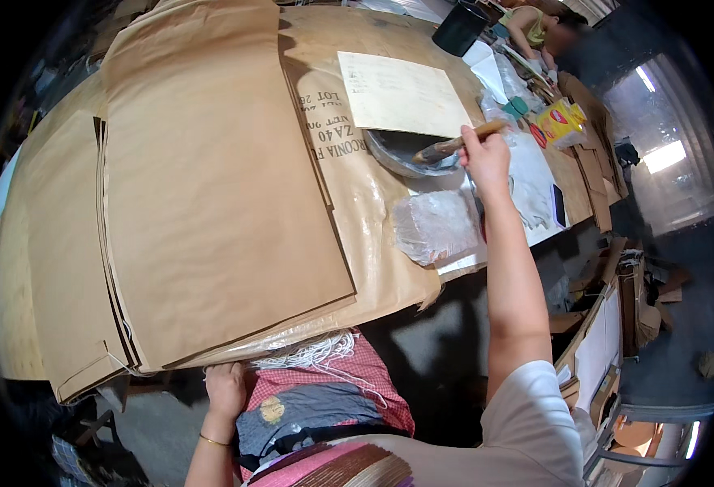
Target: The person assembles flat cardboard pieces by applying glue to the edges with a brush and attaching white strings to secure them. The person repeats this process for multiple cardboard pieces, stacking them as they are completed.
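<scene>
My right hand (485,158) grips a brush (445,149) by its wooden handle. The brush's dark bristle end is over a round grey basin (389,156). A pale card sheet (406,93) with faint writing covers the basin's far part. Down by the table's front edge, my left hand (225,388) is closed with its fingers curled; anything inside it is hidden. It sits beside a bundle of white strings (312,353) lying across my lap. A tall stack of brown paper sheets (219,187) lies in front of me, left of the basin.
Another brown paper stack (69,235) lies at the left. Near the basin are a clear plastic-wrapped bundle (434,226), a phone (558,205), a white glove (527,183) and a yellow packet (561,123). A black bucket (461,28) stands farther back; another person (535,28) works beyond.
</scene>
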A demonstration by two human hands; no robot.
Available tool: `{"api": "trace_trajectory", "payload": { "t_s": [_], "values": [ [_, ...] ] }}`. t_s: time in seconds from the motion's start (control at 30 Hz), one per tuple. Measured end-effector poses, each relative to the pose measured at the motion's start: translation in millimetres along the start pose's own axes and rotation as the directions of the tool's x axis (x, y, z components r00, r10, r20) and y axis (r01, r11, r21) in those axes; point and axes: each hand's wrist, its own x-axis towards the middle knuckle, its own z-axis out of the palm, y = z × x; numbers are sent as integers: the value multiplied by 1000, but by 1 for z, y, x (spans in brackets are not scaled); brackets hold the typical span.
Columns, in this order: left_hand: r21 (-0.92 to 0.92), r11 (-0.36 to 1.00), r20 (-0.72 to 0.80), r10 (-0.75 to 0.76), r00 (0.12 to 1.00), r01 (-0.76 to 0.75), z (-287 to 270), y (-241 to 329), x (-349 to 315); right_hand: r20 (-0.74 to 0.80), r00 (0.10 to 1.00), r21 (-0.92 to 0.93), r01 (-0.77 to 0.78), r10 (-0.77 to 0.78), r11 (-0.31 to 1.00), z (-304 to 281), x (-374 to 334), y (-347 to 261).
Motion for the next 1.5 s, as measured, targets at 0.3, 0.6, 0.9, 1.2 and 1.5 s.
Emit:
{"api": "trace_trajectory", "payload": {
  "t_s": [0.3, 0.6, 0.9, 1.2, 1.5],
  "values": [
    [-128, 983, -137, 116, 984, -134, -56, 39, -7, -16, 988, -527, 121, -153, 841, -1, 43, -31],
    [-56, 998, -135, -43, 990, 35, -125, 31, -31, 269, 944, 458, 47, -189, 888, 45, -218, -132],
    [244, 957, -227, -103, 968, 159, -133, -5, -12, 584, 319, 506, 576, -747, 642, 142, -301, -181],
    [235, 957, -228, -116, 967, 170, -119, -10, -4, 641, 359, 453, 537, -678, 712, 147, -313, -190],
    [251, 951, -132, -153, 979, 182, -117, -9, -1, 612, 718, 94, 349, -331, 932, 99, -266, -120]
  ]
}}
